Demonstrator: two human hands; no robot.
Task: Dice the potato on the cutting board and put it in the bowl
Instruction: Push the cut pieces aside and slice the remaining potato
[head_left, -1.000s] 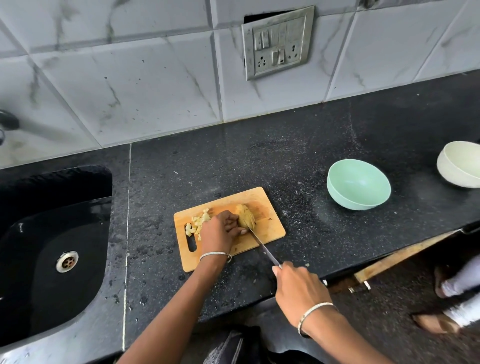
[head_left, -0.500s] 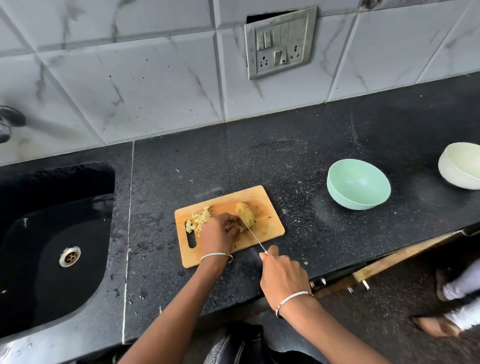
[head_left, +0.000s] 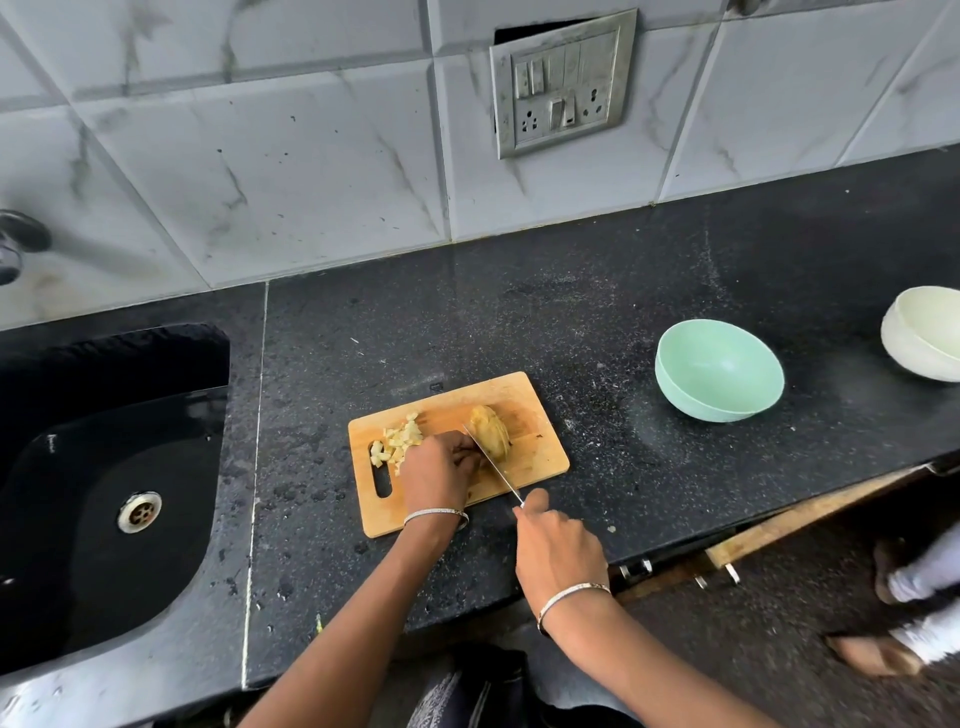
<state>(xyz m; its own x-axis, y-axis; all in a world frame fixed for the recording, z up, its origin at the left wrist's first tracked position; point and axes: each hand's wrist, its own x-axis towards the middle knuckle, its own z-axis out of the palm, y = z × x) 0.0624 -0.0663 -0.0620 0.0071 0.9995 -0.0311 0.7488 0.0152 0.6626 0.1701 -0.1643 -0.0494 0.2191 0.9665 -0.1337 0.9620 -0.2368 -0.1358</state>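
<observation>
Now my right grip (head_left: 558, 545), wrapped round the knife (head_left: 493, 466) handle, had slid the blade forward onto the potato (head_left: 493, 432) on the cutting board (head_left: 540, 457); the left grip (head_left: 439, 467) curled beside it, hold unclear. Diced pieces (head_left: 397, 441) waited there; the bowl (head_left: 719, 369) was unfilled.

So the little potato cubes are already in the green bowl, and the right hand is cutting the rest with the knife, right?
Not quite. In the head view the potato cubes lie on the cutting board; the green bowl is empty. The right hand does cut the remaining potato with the knife.
</observation>
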